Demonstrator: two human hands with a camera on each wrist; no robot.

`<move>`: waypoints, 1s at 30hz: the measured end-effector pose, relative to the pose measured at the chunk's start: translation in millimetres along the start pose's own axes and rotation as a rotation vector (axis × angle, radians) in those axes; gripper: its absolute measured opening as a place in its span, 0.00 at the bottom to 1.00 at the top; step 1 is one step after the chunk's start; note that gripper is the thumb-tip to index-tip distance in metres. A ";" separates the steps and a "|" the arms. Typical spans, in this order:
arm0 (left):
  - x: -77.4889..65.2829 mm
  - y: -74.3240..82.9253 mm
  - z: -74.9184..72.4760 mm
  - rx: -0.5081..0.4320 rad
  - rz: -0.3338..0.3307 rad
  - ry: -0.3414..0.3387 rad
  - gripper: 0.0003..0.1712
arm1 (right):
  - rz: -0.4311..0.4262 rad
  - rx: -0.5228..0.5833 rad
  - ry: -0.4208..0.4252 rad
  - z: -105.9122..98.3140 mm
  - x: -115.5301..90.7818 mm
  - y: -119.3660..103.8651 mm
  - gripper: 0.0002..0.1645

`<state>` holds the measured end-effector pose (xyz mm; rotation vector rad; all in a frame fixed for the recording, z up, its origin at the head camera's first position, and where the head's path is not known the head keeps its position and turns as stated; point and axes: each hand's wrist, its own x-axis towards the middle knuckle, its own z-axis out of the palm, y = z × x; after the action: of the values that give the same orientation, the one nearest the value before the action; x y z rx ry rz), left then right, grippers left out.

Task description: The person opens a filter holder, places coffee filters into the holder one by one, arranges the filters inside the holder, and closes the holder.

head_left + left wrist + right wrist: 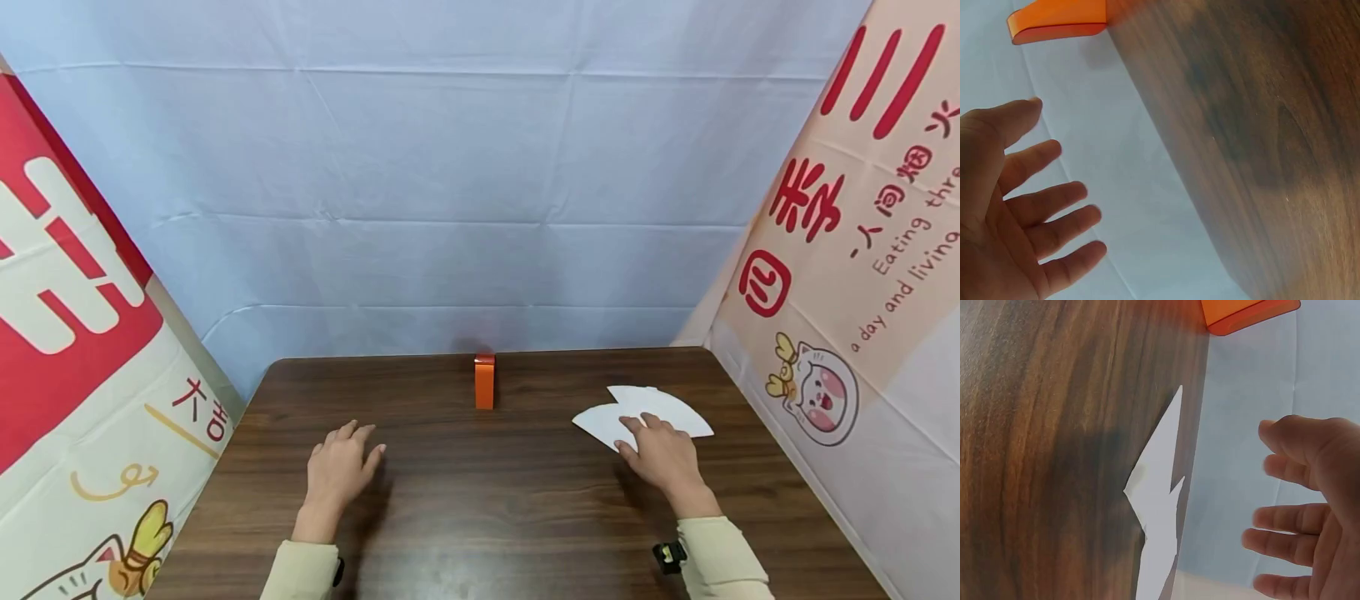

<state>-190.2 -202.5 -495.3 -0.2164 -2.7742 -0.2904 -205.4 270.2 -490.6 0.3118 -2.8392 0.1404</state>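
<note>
Folded white paper (678, 410), shaped like two overlapping fan pieces, lies on the right part of the table. Over its near edge is my right hand (663, 454), fingers spread and loosely extended. A gap shows between that hand and the paper in the right wrist view. My left hand (336, 471) hovers above the left side of the table, its fingers relaxed and holding nothing. Between the hands, farther back, stands an upright orange box (484, 385) with a shiny darker top; neither hand touches it.
The brown wood-grain table (450, 483) ends at a pale blue cloth backdrop (435, 167) just behind the orange box. Printed cloths hang along both sides, one red and white (75, 367), the other beige with red lettering (832, 250).
</note>
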 end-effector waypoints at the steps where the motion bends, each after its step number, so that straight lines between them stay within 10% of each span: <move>1: 0.0 0.3 -0.5 0.012 0.003 0.008 0.24 | -0.001 -0.002 -0.004 -0.9 0.3 -0.8 0.26; 30: 16.7 40.7 16.7 -0.070 0.016 0.105 0.27 | 0.018 0.121 -0.010 18.8 16.2 -17.1 0.31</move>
<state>-203.6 -157.5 -497.8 -0.2331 -2.6597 -0.3845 -221.8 247.9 -502.9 0.3129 -2.8498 0.3157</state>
